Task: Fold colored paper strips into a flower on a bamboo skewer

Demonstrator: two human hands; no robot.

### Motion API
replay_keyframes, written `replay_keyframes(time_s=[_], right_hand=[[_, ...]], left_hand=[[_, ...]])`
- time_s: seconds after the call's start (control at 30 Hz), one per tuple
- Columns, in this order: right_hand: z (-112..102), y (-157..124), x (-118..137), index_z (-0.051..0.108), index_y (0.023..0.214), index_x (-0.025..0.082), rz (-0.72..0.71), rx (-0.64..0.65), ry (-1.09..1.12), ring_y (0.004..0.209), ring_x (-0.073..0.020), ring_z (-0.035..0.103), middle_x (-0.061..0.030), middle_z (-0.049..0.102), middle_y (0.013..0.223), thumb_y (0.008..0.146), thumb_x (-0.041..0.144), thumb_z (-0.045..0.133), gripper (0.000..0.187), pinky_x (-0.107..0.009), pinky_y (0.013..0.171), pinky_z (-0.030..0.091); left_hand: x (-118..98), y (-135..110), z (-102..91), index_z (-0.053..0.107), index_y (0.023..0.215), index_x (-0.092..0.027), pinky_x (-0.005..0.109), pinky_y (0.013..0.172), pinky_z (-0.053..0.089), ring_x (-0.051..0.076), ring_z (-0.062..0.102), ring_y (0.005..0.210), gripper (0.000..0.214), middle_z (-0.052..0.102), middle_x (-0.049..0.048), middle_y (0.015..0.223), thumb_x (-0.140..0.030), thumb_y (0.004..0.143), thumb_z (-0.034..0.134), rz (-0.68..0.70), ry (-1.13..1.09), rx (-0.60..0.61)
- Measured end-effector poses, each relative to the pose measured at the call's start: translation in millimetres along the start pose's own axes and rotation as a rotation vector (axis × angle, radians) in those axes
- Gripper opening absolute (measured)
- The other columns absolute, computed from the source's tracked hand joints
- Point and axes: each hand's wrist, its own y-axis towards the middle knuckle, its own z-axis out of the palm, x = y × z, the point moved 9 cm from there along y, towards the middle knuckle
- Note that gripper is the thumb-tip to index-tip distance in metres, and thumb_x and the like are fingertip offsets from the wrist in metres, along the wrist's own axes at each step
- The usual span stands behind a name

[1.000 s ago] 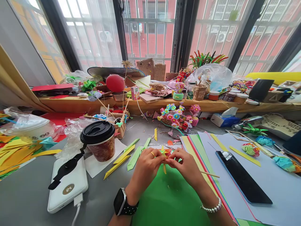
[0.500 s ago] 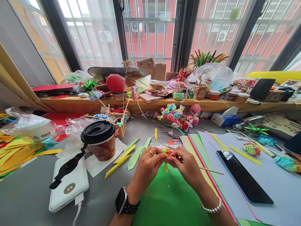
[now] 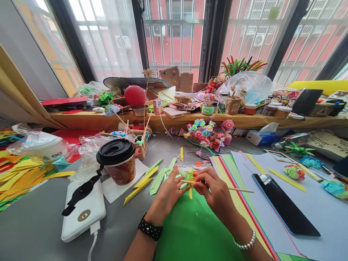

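My right hand (image 3: 214, 186) is closed in a pinch on a thin wooden stick (image 3: 240, 189), which runs across the palm side and comes out to the right. Folded yellow paper (image 3: 190, 193) hangs at the stick by the fingertips, with some red-orange partly hidden by the fingers. My left hand (image 3: 170, 194) is open, thumb raised and fingers stretched out, beside the stick's left end; whether it touches the stick I cannot tell. Folded light green strips (image 3: 157, 182) and yellow strips (image 3: 140, 189) lie left of my left hand.
A lidded paper cup (image 3: 121, 170) and a white power bank (image 3: 83, 212) stand at left. Coloured sheets (image 3: 239, 214) lie at right with a phone (image 3: 285, 204) on top. Behind are pipe-cleaner flowers (image 3: 203, 132) and a crowded ledge (image 3: 174, 121).
My left hand has let go of the yellow paper and opened, turning its palm toward the stick. The stick's left end now shows. My right hand keeps its pinch.
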Motion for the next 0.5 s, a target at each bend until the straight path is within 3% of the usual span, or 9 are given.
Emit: replay_keyframes(time_s=[0.17,0.33,0.5], right_hand=[[-0.5,-1.1,11.5,0.054,0.077,0.017,-0.066,-0.029,-0.024,0.070,-0.0158,0.056,-0.0059,0.054,0.078,0.088,0.022,0.041,0.018,-0.027,0.061,0.049],[-3.4,-1.3,13.7,0.054,0.078,0.018,-0.064,-0.067,-0.038,0.072,-0.0163,0.056,-0.0056,0.054,0.079,0.087,0.019,0.043,0.014,-0.027,0.063,0.049],[-2.8,-2.5,9.2,0.054,0.079,0.018,-0.047,-0.077,-0.046,0.073,-0.0166,0.055,-0.0054,0.053,0.079,0.086,0.018,0.043,0.013,-0.029,0.065,0.050]], left_hand=[[17.6,-12.2,33.9,0.059,0.086,-0.011,0.027,0.065,0.048,0.010,0.056,0.059,0.025,0.060,0.0027,0.075,-0.033,0.083,0.047,-0.179,-0.210,0.265],[21.0,-13.6,36.1,0.061,0.081,-0.009,0.030,0.070,0.049,0.011,0.058,0.061,0.021,0.063,0.0043,0.073,-0.025,0.083,0.047,-0.208,-0.322,0.255],[21.4,-12.3,39.7,0.062,0.079,-0.008,0.025,0.068,0.048,0.010,0.057,0.061,0.017,0.063,0.0049,0.074,-0.020,0.079,0.049,-0.200,-0.415,0.277]])
